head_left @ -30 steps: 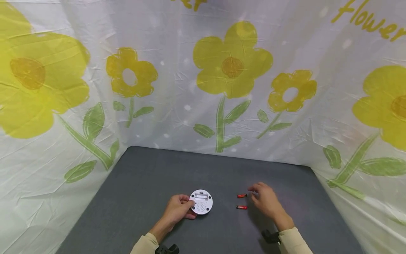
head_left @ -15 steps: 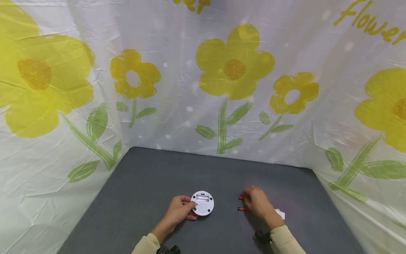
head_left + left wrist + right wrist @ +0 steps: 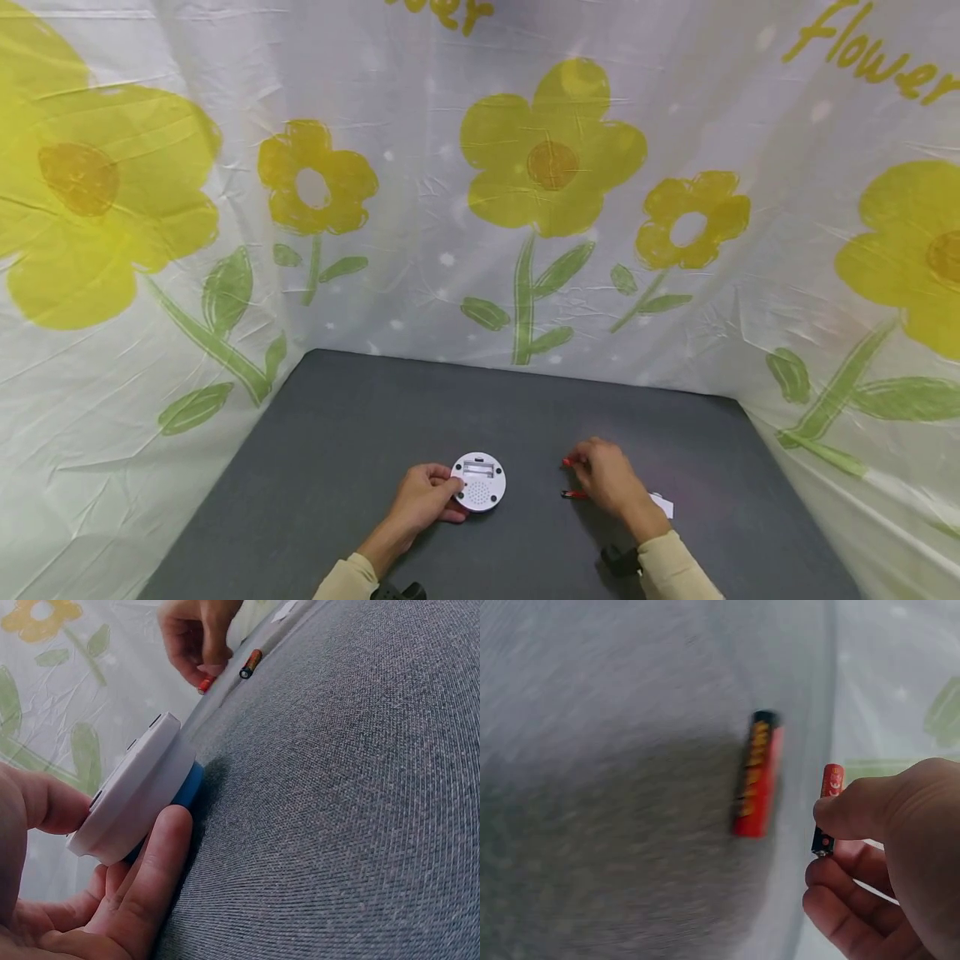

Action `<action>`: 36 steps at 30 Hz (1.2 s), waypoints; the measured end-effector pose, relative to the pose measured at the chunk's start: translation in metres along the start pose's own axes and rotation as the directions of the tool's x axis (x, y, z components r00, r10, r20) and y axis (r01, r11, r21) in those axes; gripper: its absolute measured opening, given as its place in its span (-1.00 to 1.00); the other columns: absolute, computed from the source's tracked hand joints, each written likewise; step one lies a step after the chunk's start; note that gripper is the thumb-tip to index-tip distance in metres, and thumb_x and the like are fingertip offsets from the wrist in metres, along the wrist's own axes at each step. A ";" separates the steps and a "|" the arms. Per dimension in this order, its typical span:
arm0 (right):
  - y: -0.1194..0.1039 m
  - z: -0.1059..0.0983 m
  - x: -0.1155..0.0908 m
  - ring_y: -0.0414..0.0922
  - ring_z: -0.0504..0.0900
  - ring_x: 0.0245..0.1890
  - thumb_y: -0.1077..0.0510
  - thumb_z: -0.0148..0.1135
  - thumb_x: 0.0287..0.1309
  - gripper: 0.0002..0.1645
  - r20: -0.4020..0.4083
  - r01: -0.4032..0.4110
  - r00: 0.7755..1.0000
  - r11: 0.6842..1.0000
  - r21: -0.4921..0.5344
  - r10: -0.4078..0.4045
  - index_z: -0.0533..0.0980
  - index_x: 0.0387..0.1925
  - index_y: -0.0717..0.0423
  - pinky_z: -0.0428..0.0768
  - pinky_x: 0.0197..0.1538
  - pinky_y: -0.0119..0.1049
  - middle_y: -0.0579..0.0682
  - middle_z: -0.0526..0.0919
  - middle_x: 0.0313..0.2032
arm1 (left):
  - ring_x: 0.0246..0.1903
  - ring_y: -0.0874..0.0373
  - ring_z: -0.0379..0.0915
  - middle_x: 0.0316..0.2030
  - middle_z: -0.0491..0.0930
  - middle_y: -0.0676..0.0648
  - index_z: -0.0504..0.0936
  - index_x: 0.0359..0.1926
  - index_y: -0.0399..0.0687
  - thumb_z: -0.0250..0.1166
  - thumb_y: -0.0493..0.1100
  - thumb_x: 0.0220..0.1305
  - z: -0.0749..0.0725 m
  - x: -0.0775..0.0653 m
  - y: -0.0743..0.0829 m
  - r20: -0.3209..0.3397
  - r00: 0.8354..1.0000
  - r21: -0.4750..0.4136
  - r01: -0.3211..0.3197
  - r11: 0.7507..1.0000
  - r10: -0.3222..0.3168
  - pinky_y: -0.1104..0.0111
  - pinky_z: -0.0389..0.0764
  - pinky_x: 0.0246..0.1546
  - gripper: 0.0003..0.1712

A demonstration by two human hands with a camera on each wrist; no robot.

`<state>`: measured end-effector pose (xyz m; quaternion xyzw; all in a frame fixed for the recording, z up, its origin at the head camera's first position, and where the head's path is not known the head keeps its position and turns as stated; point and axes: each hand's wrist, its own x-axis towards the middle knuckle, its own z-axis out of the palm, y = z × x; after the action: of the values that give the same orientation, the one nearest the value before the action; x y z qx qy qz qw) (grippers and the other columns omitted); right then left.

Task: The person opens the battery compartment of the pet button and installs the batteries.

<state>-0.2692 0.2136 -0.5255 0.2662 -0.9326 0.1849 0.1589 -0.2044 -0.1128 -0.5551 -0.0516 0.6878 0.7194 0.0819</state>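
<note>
My left hand [image 3: 426, 497] grips a round white device [image 3: 479, 482] by its left edge, thumb on top and fingers beneath. Its upturned face shows an open battery compartment [image 3: 478, 469], small dark feet and a patch of speaker holes. A blue part [image 3: 189, 785] shows on its underside in the left wrist view. To the right, my right hand [image 3: 609, 477] pinches a red and black battery [image 3: 831, 780] between thumb and fingers. A second battery [image 3: 758, 776] of the same kind lies on the table beside that hand, partly hidden by it in the head view.
A small white piece [image 3: 662, 504] lies behind the right wrist. The dark grey table [image 3: 360, 417] ends at a white curtain [image 3: 420, 275] with yellow flowers, which rises at the back and both sides.
My right hand has moved left onto the farther battery and now pinches it, which brings the white piece into view. The left hand keeps its hold on the device.
</note>
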 end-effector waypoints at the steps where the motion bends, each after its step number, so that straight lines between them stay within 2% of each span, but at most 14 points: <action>1: -0.002 -0.002 0.002 -0.08 0.68 -0.37 0.42 0.52 0.06 -0.79 -0.004 0.013 1.000 1.000 -0.004 -0.013 0.74 -0.38 0.05 0.70 -0.30 -0.19 -0.07 0.70 -0.40 | -0.46 0.05 0.81 -0.29 0.76 -0.20 0.54 0.02 -0.50 0.32 -0.31 0.41 0.000 0.000 0.000 0.000 1.000 -0.003 -0.001 1.000 0.001 0.25 0.89 -0.42 -0.69; 5: -0.012 -0.009 0.009 -0.12 0.68 -0.38 0.42 0.52 0.03 -0.78 -0.012 0.057 0.998 0.998 -0.009 -0.057 0.74 -0.36 0.07 0.71 -0.31 -0.24 -0.07 0.70 -0.40 | -0.46 0.06 0.80 -0.29 0.76 -0.20 0.54 0.03 -0.50 0.32 -0.31 0.40 -0.001 -0.001 0.000 0.000 1.000 -0.001 0.002 1.000 -0.002 0.25 0.89 -0.42 -0.69; 12: -0.036 -0.024 0.024 -0.13 0.71 -0.34 0.42 0.52 0.13 -0.81 0.001 0.101 0.995 0.995 0.027 -0.101 0.76 -0.30 0.08 0.74 -0.28 -0.27 -0.09 0.71 -0.36 | -0.45 0.07 0.80 -0.28 0.76 -0.19 0.54 0.02 -0.50 0.32 -0.31 0.41 -0.001 -0.001 0.000 0.003 1.000 -0.007 -0.002 1.000 0.002 0.25 0.90 -0.41 -0.69; 19: -0.062 -0.033 0.038 -0.16 0.69 -0.36 0.42 0.53 0.12 -0.78 0.003 0.138 0.990 0.990 0.036 -0.138 0.75 -0.29 0.07 0.71 -0.30 -0.31 -0.10 0.69 -0.37 | -0.46 0.06 0.80 -0.29 0.76 -0.20 0.54 0.01 -0.49 0.32 -0.31 0.41 -0.001 -0.002 0.002 -0.008 1.000 -0.008 -0.003 1.000 0.003 0.25 0.89 -0.42 -0.70; 24: -0.076 -0.033 0.047 -0.14 0.70 -0.35 0.43 0.51 0.13 -0.77 0.021 0.157 0.987 0.986 0.058 -0.159 0.75 -0.26 0.07 0.72 -0.29 -0.29 -0.07 0.71 -0.34 | -0.47 0.06 0.80 -0.29 0.76 -0.20 0.54 0.02 -0.50 0.32 -0.31 0.41 -0.001 -0.001 0.001 -0.014 1.000 -0.005 -0.003 1.000 0.003 0.25 0.89 -0.42 -0.69; 29: -0.089 -0.029 0.053 -0.13 0.71 -0.31 0.42 0.51 0.18 -0.79 0.061 0.139 0.987 0.986 0.097 -0.145 0.75 -0.23 0.08 0.75 -0.25 -0.26 -0.05 0.75 -0.30 | -0.47 0.08 0.80 -0.29 0.77 -0.18 0.55 0.03 -0.48 0.32 -0.30 0.40 0.000 0.000 0.000 -0.010 1.000 0.011 0.001 1.000 -0.001 0.26 0.89 -0.43 -0.69; 36: -0.103 -0.014 0.058 -0.20 0.65 -0.36 0.40 0.53 0.17 -0.81 0.046 0.174 0.983 0.979 0.103 -0.180 0.77 -0.26 0.07 0.69 -0.29 -0.31 -0.09 0.72 -0.36 | -0.49 0.09 0.80 -0.31 0.77 -0.17 0.56 0.02 -0.46 0.33 -0.29 0.40 0.001 0.000 0.000 -0.020 1.000 0.028 0.007 1.000 -0.006 0.26 0.89 -0.44 -0.70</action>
<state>-0.2564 0.1129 -0.4632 0.3606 -0.8990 0.2082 0.1358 -0.2047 -0.1118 -0.5549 -0.0598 0.6984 0.7089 0.0784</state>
